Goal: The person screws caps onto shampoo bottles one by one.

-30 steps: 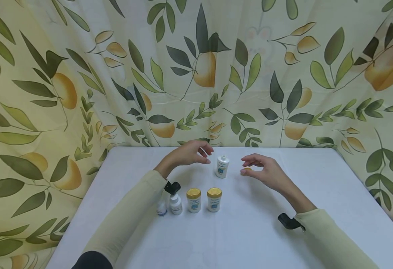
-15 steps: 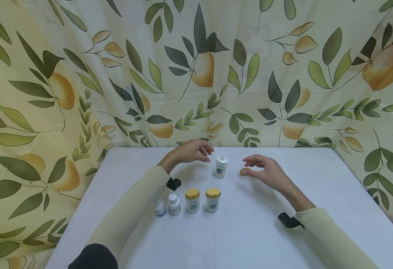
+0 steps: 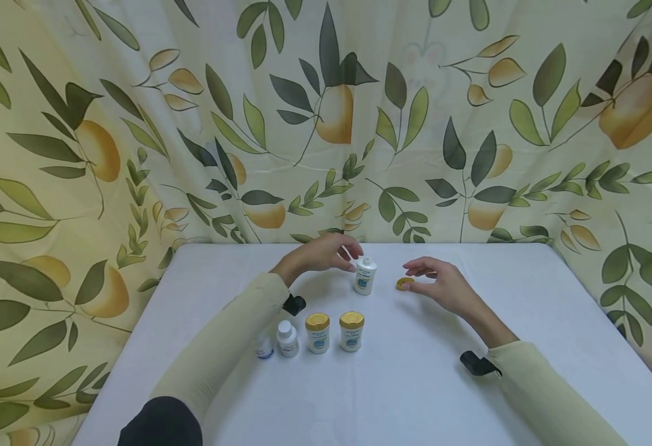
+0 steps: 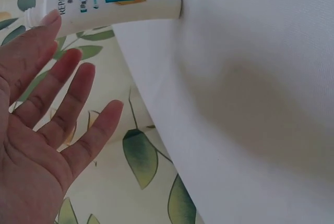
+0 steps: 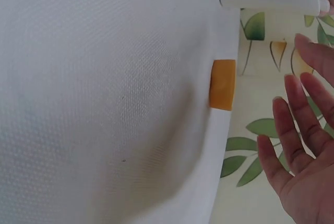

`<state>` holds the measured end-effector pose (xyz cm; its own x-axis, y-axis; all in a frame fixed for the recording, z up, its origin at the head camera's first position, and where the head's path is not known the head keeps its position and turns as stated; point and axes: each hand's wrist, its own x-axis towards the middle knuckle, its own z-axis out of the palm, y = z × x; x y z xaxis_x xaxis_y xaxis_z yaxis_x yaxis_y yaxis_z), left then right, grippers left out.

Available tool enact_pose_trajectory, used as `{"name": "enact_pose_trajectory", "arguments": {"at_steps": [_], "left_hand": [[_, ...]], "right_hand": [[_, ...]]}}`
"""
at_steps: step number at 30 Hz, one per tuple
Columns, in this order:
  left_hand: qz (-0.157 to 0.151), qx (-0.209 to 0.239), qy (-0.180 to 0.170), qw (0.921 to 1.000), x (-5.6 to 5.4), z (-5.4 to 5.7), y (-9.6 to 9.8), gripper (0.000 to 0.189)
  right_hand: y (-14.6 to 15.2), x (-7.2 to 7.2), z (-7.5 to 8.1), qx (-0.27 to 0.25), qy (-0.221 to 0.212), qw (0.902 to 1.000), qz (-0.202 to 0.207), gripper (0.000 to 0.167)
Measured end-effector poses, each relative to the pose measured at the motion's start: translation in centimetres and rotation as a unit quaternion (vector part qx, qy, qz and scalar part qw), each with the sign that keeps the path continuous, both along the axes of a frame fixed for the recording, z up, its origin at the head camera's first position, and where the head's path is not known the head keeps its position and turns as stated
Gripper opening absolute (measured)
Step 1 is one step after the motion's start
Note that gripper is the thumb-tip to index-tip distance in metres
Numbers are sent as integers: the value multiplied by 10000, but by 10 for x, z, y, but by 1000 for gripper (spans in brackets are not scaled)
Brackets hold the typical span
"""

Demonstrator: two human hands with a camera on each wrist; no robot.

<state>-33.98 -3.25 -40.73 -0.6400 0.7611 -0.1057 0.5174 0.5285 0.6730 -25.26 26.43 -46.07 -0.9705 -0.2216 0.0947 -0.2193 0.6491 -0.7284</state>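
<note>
A white uncapped bottle [image 3: 364,276] with a blue and yellow label stands upright on the table near its far edge. Just left of it is my left hand [image 3: 328,253], fingers spread and loosely bent; in the left wrist view a fingertip overlaps the neck of the bottle [image 4: 112,2]. The yellow cap [image 3: 404,284] lies on the table right of the bottle. My right hand [image 3: 436,280] hovers beside this cap, and the right wrist view shows relaxed fingers [image 5: 293,125] apart from the cap [image 5: 223,85], holding nothing.
Two white jars with gold lids, the left jar [image 3: 317,334] and the right jar [image 3: 351,332], stand nearer the front. Left of them is a small white-capped bottle [image 3: 287,339], with another small bottle [image 3: 264,347] partly behind my left sleeve. A patterned curtain [image 3: 326,124] hangs behind the table.
My right hand has let go of the yellow cap, which now lies on the table. My left hand has moved rightward, up to the uncapped bottle.
</note>
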Motion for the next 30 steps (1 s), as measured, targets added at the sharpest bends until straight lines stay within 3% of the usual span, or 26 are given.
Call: {"name": "enact_pose_trajectory", "arguments": {"at_steps": [14, 21, 30], "left_hand": [[-12, -327, 97, 9994, 0, -5, 14, 31], [-85, -347, 306, 9989, 0, -8, 18, 26], [-26, -362, 463, 9983, 2, -6, 18, 23]], "right_hand": [[0, -7, -9, -62, -75, 9999, 61, 43], [1, -12, -14, -53, -24, 10000, 81, 43], [3, -13, -18, 32, -276, 9996, 46, 46]]}}
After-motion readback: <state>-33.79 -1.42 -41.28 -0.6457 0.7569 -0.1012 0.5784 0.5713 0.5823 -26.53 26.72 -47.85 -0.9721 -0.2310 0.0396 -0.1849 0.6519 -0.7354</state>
